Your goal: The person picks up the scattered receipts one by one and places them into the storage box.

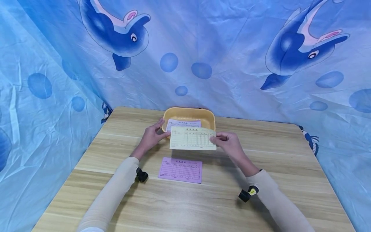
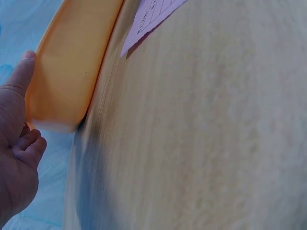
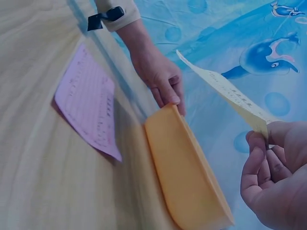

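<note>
- The right hand point(image 1: 232, 145) pinches the right edge of a pale yellow form point(image 1: 192, 138) between thumb and curled fingers, holding it up off the table in front of the yellow tub point(image 1: 189, 115).
- In the right wrist view the same yellow form point(image 3: 225, 93) shows edge-on as a thin sheet slanting up and away from the pinching fingers point(image 3: 256, 163).
- The left hand point(image 1: 150, 137) rests against the left end of the tub, thumb on the rim and fingers curled round the outer wall; the left wrist view shows the thumb point(image 2: 21, 72) laid along the tub's wall point(image 2: 72, 62).
- Inside the tub lies 1 more form, a lilac one point(image 1: 184, 123), its lower part hidden behind the raised yellow sheet.
- A second lilac form point(image 1: 180, 169) lies flat on the wooden table point(image 1: 275, 154), nearer the person than the tub and between the 2 forearms, touched by neither hand.
- The raised sheet blocks the head view of the tub's front wall and part of its inside.
- A blue cloth printed with dolphins point(image 1: 203, 58) hangs behind and to both sides of the table.
- A small black camera point(image 1: 142, 175) sits on the left wrist and another, with a yellow mark point(image 1: 247, 193), on the right.
</note>
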A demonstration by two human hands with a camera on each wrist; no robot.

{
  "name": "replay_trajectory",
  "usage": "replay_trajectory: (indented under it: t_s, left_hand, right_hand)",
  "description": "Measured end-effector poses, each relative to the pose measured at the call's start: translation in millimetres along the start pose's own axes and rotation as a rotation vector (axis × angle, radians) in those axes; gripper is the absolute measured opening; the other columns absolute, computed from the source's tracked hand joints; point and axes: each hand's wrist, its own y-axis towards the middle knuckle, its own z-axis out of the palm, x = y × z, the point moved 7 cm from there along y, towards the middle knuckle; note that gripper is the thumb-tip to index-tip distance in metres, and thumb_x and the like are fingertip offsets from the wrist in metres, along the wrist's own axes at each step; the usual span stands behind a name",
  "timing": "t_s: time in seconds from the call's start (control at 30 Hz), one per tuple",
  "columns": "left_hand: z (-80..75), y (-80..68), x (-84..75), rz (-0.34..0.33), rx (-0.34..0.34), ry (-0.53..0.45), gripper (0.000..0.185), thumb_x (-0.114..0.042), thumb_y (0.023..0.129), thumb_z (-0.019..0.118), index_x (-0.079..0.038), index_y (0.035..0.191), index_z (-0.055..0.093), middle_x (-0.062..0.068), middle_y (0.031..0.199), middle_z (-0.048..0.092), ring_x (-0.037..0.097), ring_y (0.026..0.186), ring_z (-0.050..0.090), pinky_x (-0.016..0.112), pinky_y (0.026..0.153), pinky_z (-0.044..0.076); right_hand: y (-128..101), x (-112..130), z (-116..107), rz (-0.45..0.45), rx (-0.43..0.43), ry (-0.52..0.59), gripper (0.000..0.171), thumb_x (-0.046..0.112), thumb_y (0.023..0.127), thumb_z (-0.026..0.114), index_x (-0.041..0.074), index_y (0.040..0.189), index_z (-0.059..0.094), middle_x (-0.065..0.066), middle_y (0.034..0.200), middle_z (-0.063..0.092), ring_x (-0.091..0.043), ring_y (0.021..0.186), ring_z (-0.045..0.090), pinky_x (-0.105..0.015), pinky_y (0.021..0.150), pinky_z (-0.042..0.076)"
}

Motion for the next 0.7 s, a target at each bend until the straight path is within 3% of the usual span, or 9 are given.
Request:
replay_trajectory:
  t_s: [0.3, 0.47, 0.7]
  left_hand:
    - [0.1, 0.0, -2.2, -0.004, 0.003, 0.002, 0.085, -0.032, 0.087, 0.083, 0.001, 0.153, 0.04, 0.012, 0.165, 0.03, 0.022, 0.151, 0.032, 0.03, 0.119, 0.037]
    - [0.5, -0.1, -3.9, -0.003, 0.007, 0.01, 0.087, -0.033, 0.086, 0.083, 0.001, 0.152, 0.04, 0.012, 0.165, 0.029, 0.022, 0.152, 0.031, 0.031, 0.12, 0.037]
    - [0.5, -1.7, -5.5, 0.005, 0.011, -0.002, 0.089, -0.038, 0.086, 0.083, 0.001, 0.153, 0.039, 0.016, 0.165, 0.028, 0.022, 0.152, 0.03, 0.034, 0.121, 0.036]
  right_hand:
    - [16, 14, -5, 0.021, -0.076, 0.043, 0.035, 0.022, 0.092, 0.078, -0.004, 0.115, 0.073, 0.001, 0.091, 0.072, -0.009, 0.081, 0.064, -0.026, 0.074, 0.062]
    - [26, 18, -5, 0.043, -0.075, 0.097, 0.034, 0.021, 0.094, 0.077, -0.003, 0.118, 0.071, -0.004, 0.099, 0.074, -0.011, 0.089, 0.069, -0.026, 0.079, 0.063]
    - [43, 23, -5, 0.015, -0.074, 0.083, 0.033, 0.02, 0.095, 0.076, -0.003, 0.117, 0.071, -0.007, 0.101, 0.076, -0.011, 0.09, 0.072, -0.026, 0.079, 0.064]
